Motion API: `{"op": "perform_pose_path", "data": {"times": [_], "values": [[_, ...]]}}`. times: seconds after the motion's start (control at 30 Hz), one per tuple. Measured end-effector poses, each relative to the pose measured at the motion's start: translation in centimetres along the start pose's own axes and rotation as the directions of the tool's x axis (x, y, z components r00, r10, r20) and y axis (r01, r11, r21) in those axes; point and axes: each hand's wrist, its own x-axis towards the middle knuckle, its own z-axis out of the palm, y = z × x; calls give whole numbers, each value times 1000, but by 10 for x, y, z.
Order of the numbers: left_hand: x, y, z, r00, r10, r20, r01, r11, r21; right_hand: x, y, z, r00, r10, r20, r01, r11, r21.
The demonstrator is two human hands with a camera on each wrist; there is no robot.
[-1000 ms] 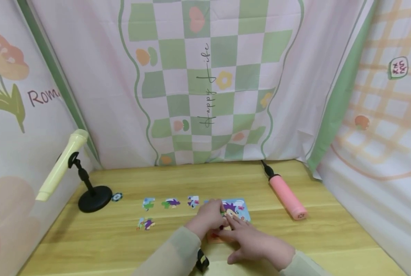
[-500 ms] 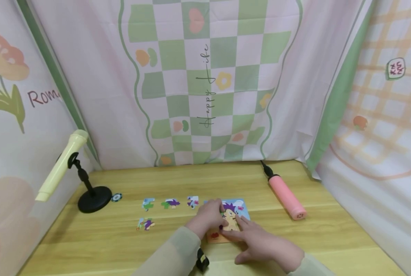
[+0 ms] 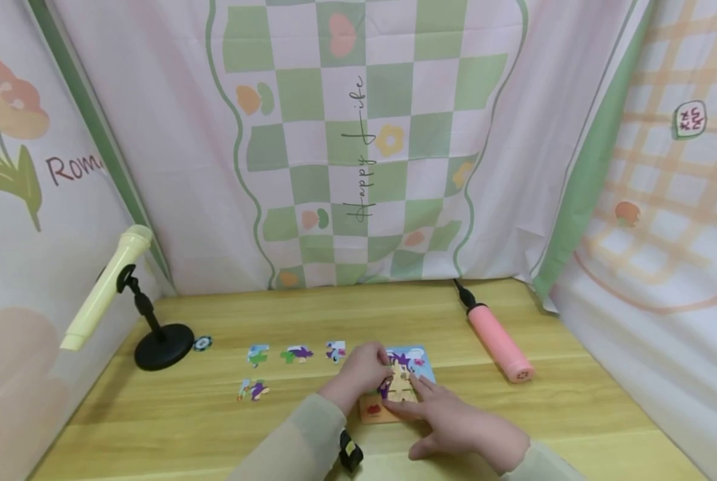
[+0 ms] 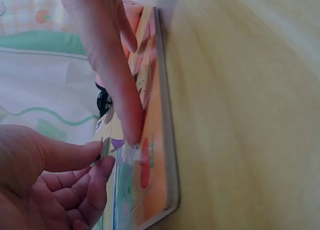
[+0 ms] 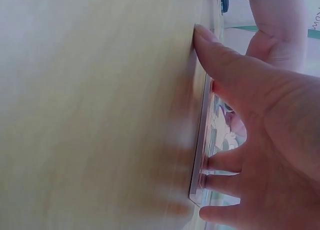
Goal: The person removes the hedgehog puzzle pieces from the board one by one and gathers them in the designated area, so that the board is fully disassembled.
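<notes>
At the frame's lower centre, I see the left hand [image 3: 365, 369] pinching a puzzle piece [image 4: 106, 147] at the puzzle board [image 3: 377, 415]; the right hand [image 3: 451, 419] rests straight-fingered on it; a skewed push could jam the piece or skid the board.

A hand could pass over the tabletop [image 3: 346, 310] between the puzzle board [image 3: 420, 355], lower centre of the head view, and the pink pump [image 3: 501, 343] at right. The left hand [image 3: 361, 369] and right hand [image 3: 454, 417] obstruct the board; loose pieces [image 3: 299, 353] and a microphone stand [image 3: 164, 347] obstruct the left.
</notes>
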Motion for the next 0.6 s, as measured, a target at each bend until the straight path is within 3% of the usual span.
{"op": "perform_pose_path", "data": {"times": [0.27,0.47,0.6], "values": [[1,0,-21,1000,13,20,-11,994,-110,1,1,1,1000,4,-10,-4,1000,-14],[1,-5,-59,999,37,17,-34,987,-155,1,1,1,1000,8,9,-8,1000,13],[-3,-17,-90,998,62,20,-58,985,-160,1,1,1,1000,9,9,-9,1000,14]]}}
